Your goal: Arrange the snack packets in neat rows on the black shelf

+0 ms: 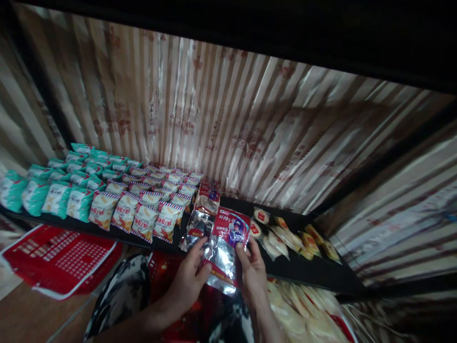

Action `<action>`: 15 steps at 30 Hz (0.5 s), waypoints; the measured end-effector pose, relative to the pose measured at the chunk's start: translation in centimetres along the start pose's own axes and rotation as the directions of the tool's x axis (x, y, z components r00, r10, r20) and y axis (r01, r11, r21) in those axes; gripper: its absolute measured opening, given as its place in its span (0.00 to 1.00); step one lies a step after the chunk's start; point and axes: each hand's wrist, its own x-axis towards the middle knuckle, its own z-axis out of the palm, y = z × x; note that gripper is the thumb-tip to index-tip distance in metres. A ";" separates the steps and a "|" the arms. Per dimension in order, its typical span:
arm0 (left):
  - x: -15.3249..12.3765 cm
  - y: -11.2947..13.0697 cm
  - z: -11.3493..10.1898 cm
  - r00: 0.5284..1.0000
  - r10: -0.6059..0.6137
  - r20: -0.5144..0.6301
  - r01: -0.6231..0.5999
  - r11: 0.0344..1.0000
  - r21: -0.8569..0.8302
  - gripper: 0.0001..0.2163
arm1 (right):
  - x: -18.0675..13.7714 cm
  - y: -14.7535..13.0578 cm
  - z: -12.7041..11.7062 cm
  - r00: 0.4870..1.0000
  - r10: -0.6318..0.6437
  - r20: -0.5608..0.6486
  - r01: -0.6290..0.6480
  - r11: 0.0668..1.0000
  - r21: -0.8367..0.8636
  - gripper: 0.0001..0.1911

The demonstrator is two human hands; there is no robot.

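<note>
Both hands grip a shiny silver and red snack packet (226, 245) at the front edge of a black shelf (314, 271). My left hand (189, 278) closes on its lower left side, thumb on top. My right hand (253, 269) pinches its right edge. Behind it more silver and red packets (204, 209) lie in a line toward the back of the shelf. To the left stand rows of red-and-white striped packets (143, 209) and teal packets (53, 190).
Small yellow and white wrapped snacks (285, 236) lie on the shelf's right part. A red plastic basket (60, 259) sits lower left. Pale wrapped items (307, 314) fill a lower level at right. Striped paper (214, 124) lines the shelf's back wall.
</note>
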 end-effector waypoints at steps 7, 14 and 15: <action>6.4 1.4 -1.0 0.969 0.179 -0.171 -0.120 0.943 0.311 0.23 | 7.7 -0.7 3.5 0.984 -0.173 0.047 0.178 0.968 -0.179 0.42; 10.8 2.7 -2.3 0.917 0.308 -0.253 -0.138 0.841 0.523 0.23 | 13.8 0.9 5.7 0.917 -0.358 0.177 0.394 0.740 -0.545 0.30; 11.0 2.7 -2.4 0.912 0.322 -0.254 -0.128 0.812 0.570 0.21 | 14.3 1.2 5.8 0.910 -0.366 0.195 0.405 0.688 -0.603 0.27</action>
